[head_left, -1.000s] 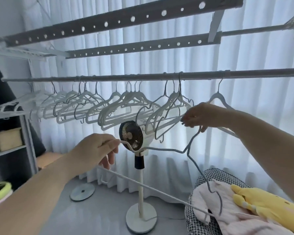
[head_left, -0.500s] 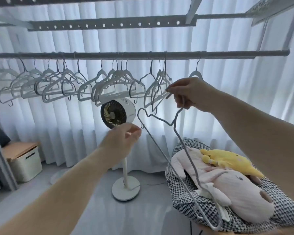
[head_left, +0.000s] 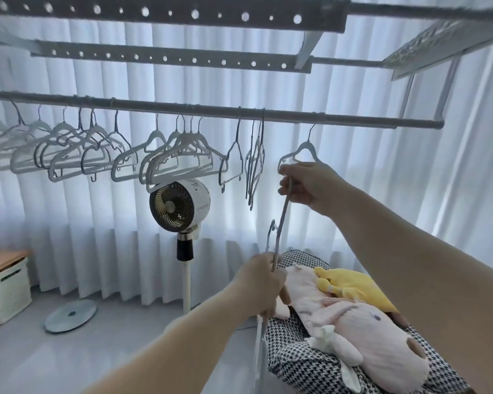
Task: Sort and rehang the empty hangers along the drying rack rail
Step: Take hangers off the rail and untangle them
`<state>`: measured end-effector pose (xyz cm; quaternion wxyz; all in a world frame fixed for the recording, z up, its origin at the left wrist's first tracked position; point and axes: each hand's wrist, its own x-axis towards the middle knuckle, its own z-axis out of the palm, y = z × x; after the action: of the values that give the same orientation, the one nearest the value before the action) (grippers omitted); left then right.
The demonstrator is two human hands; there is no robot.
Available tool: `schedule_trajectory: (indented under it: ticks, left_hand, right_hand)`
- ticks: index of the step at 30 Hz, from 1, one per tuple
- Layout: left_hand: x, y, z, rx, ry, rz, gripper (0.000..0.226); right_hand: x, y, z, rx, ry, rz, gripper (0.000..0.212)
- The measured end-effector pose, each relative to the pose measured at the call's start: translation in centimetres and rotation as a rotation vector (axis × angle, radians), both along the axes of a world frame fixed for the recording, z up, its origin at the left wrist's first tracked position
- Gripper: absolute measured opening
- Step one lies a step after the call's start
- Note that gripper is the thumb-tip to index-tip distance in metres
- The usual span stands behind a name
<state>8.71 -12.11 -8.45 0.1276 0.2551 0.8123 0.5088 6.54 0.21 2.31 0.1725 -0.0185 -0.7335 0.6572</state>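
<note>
Empty hangers crowd the rail from the left; below it the left hand has its fingers closed round the lower end of a loose grey hanger, which slants up to the right hand, pinched shut on its top, beside one lone hanger
</note>
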Motion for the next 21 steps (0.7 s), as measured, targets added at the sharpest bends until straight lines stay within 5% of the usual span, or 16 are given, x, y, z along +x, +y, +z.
schedule_trajectory:
  ticks: [8,21]
  left_hand:
    - [-3.2,2.0,2.8,0.129,-0.006,0.093,0.018]
    - [-14.8,10.5,9.5,0.252,0.117,0.166,0.031]
  right_hand:
    - [-2.2,4.7,0.0,0.47,0.118,-0.439,0.029]
    - [-11.8,14.7,1.3,0.74,-0.101,-0.413,0.053]
